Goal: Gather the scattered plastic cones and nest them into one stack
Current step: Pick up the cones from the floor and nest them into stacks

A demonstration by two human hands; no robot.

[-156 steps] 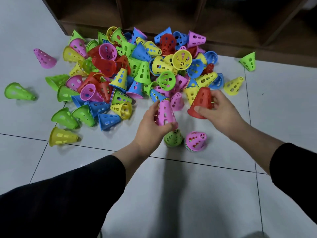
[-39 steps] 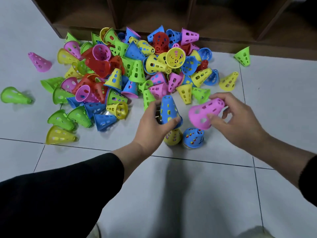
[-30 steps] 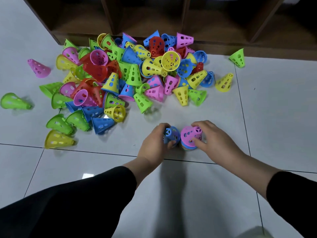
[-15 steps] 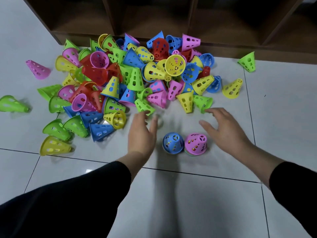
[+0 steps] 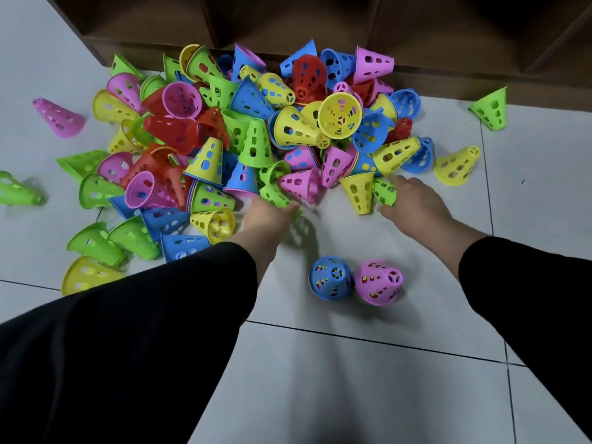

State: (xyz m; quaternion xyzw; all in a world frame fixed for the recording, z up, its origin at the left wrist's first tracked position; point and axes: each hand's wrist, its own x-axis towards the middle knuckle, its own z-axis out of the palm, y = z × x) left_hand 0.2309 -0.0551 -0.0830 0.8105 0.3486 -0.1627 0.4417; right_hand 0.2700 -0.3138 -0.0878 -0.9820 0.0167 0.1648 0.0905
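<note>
Head view, cones: the loose pile of cones (image 5: 256,133) lies on the tiled floor (image 5: 368,395) against a dark wooden shelf unit (image 5: 320,20), with strays out to both sides.
Head view, stacks: two nested stacks stand upright just beside each other near the person, a blue-topped stack (image 5: 331,281) to the left and a pink-topped stack (image 5: 378,282) to the right, both well apart from the pile's edge.
Head view, left hand: the left hand (image 5: 266,216) is at the near edge of the pile, fingers meeting a green cone (image 5: 275,195); a firm hold or a mere touch, I cannot tell.
Head view, right hand: the right hand (image 5: 413,203) reaches a second green cone (image 5: 384,192) lying beside a yellow cone (image 5: 360,192), fingers and thumb set around it; whether it grasps yet, I cannot tell.
Step in hand: picking up the next cone with each hand, by my reading.
Progress: early, most cones are unsorted.
Next move calls for: lifting each green cone free, turning it wide end down, and seating it squarely over a stack top; in the end the two stacks must be merged.
</note>
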